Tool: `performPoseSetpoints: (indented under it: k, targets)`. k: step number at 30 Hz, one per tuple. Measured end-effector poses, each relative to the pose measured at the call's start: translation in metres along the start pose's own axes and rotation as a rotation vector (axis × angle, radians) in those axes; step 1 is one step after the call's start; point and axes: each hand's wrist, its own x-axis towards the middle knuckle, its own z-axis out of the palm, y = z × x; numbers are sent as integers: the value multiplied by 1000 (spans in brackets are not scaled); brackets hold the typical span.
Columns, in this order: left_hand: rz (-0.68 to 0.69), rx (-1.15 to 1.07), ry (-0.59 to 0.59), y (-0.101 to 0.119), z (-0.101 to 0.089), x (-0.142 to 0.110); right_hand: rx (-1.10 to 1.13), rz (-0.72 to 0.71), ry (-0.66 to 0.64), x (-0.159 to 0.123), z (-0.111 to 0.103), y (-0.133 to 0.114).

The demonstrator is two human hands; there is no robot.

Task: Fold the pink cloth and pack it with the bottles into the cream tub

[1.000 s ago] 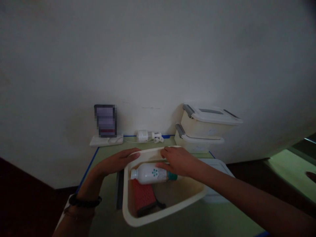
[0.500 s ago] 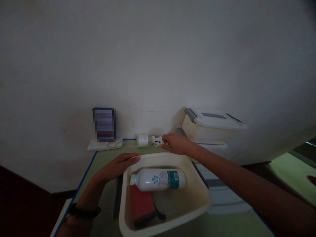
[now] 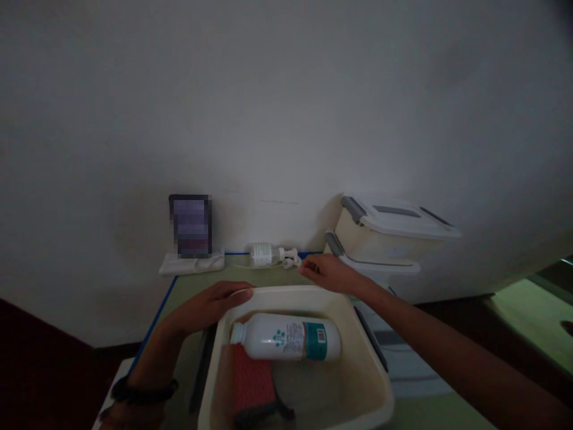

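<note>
My left hand (image 3: 221, 301) grips the far left corner of a cream plastic bin (image 3: 369, 358), its thumb along the rim. Inside the bin lies a white bottle (image 3: 286, 337) with a green-and-white label, on its side. Against it rests a red pad with dark edging (image 3: 253, 382), possibly a scrubbing brush. Beyond the bin, a clear spray bottle (image 3: 262, 255) with a white trigger head lies on its side by the wall. My right hand (image 3: 329, 273) is just right of that head, fingers loosely bent and apart, with nothing visible in them.
A tablet (image 3: 192, 227) stands in a white holder (image 3: 192, 264) at the back left. Lidded storage boxes with grey latches (image 3: 394, 224) are stacked at the back right. Grey-white lids (image 3: 412, 364) lie right of the bin on the green tabletop (image 3: 179, 304).
My right hand has drawn slightly right and towards me, off the spray bottle's head. The bin sits slightly nearer and lower in view. My left hand stays on its rim.
</note>
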Motion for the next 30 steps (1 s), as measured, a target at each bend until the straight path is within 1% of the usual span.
performPoseSetpoints:
  k: [4, 9, 13, 18, 25, 30]
  targets:
    - [-21, 17, -20, 1, -5, -5, 94, -9, 59, 0, 4, -6]
    - [-29, 38, -39, 2, -13, -10, 61, -18, 55, 13, 5, 2]
    - [-46, 43, -31, 1, -17, -13, 9, -14, 45, 29, 14, 15]
    - [-64, 55, -65, 2, -17, -14, -36, -58, 51, 55, 29, 26]
    - [-48, 26, -109, 0, -17, -13, -83, -156, 10, 90, 48, 33]
    - [-57, -3, -117, -4, -16, -12, -146, -125, -12, 99, 50, 31]
